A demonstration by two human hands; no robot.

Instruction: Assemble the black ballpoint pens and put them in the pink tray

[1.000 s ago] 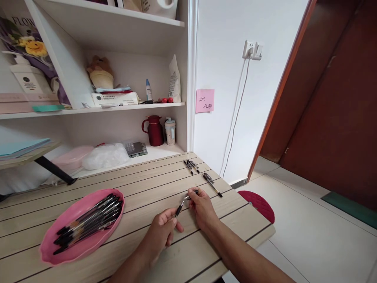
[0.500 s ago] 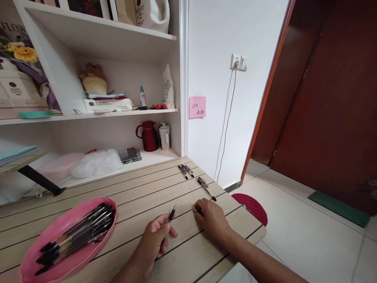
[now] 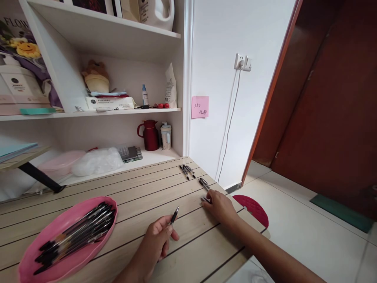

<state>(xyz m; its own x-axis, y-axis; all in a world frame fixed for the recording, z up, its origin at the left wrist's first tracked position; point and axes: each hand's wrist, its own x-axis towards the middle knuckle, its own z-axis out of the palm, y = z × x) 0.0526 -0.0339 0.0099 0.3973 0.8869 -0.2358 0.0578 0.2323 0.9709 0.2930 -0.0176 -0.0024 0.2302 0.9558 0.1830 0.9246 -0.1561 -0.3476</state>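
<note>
My left hand holds a black-gripped pen between thumb and fingers, its bare tip pointing up and away from me. My right hand reaches to the right side of the table, fingers closed on a dark and clear pen piece. Most of that piece is hidden under the fingers. Just beyond them lies a black and clear pen, partly covered by the hand. Farther back is a small group of dark pens or pen parts. At left, a pink oval tray contains several black pens.
White shelves stand behind the slatted table, holding a red jug, a cup and a plastic bag. A pink note and a plugged-in cord are on the wall. A red stool is beside the table's right edge.
My right hand has moved away from me and slightly right, with the small dark piece moving along, and now covers part of the nearer pen. My left hand has hardly moved.
</note>
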